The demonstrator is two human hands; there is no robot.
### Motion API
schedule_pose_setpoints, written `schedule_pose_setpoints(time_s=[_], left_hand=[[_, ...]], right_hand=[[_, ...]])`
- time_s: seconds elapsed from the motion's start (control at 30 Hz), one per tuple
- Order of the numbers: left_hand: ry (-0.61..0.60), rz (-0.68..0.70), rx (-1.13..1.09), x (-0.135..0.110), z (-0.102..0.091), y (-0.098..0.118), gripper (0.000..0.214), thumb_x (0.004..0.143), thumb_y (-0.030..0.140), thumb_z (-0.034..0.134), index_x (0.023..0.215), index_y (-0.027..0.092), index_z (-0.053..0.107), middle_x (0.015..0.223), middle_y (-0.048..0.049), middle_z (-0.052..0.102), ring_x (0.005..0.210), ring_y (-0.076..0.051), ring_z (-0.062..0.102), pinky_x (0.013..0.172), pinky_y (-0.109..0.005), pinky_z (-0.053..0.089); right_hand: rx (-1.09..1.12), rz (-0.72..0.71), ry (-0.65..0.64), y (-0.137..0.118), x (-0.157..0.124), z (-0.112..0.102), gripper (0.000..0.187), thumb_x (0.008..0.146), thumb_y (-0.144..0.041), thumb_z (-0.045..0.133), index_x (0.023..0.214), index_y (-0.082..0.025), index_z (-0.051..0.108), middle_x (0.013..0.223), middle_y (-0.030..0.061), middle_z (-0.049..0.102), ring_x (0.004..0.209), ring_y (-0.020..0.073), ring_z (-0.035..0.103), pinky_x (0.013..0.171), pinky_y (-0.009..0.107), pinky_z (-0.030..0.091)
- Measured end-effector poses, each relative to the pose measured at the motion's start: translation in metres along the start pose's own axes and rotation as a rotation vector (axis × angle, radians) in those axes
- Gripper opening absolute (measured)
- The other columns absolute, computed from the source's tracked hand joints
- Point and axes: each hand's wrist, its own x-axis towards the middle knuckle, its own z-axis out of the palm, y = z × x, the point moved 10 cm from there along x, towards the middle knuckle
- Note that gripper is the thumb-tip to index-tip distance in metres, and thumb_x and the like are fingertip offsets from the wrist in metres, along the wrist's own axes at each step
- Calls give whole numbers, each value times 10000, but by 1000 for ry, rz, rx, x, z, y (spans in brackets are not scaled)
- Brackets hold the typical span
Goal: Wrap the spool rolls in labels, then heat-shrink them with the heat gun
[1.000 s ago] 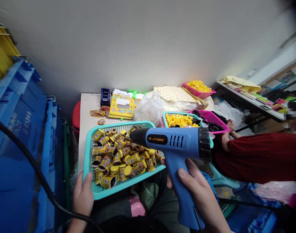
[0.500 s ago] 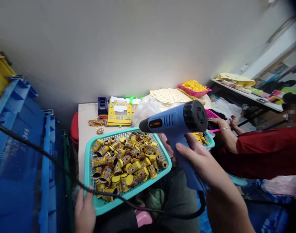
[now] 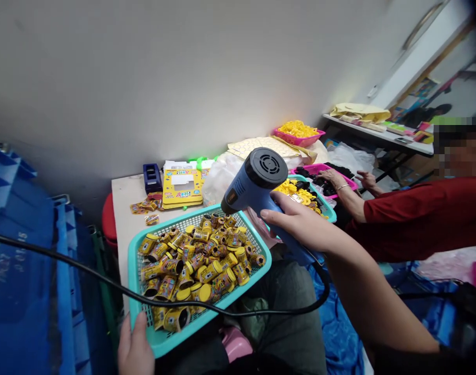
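Observation:
My right hand (image 3: 300,226) is closed round the handle of a blue heat gun (image 3: 253,179), whose nozzle points down-left at the far edge of a teal basket (image 3: 138,291). The basket rests on my lap and holds several small yellow-capped tubes wrapped in yellow and brown labels (image 3: 195,260). At the basket's near left corner my left hand (image 3: 134,349) grips the rim, thumb on top. The gun's black cord (image 3: 105,281) loops across the basket's front and off to the left.
Blue crates (image 3: 23,271) stand at my left. A small table (image 3: 124,219) behind the basket carries yellow cards, a tape dispenser and a plastic bag. Another person in a red sleeve (image 3: 413,219) reaches into pink and teal baskets of yellow and black parts on the right.
My right hand has lifted the heat gun up and swung it left, so its nozzle now points at the basket's far side. The cord now lies across the basket's front.

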Motion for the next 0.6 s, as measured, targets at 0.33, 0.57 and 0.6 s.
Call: schedule_pose_setpoints(time_s=[0.33,0.57,0.6], left_hand=[[56,-25,57,3,-8,-3,622,718,627,471,1097,154,612,1148,-125,640,1185,-344,533,1024,-439,398],[111,-36,-32,8,-9,-12,669,658,643,526,1104,151,608,1189,-123,619,1221,-358,501,1068,-483,337],[104,-16,-33,7,-8,-8,647,664,635,523,1083,150,615,1167,-123,626,1202,-358,514,1059,-489,348]], right_hand=[[136,73,-9,36,-14,-13,461,868,-384,568,1264,-150,536,1233,93,633,1143,294,566,1000,426,427],[219,112,30,48,-24,-21,527,809,-397,650,1282,-192,543,1152,76,660,1045,274,606,919,397,481],[233,130,21,49,-28,-21,540,803,-402,659,1287,-194,542,1071,72,682,968,264,629,865,385,503]])
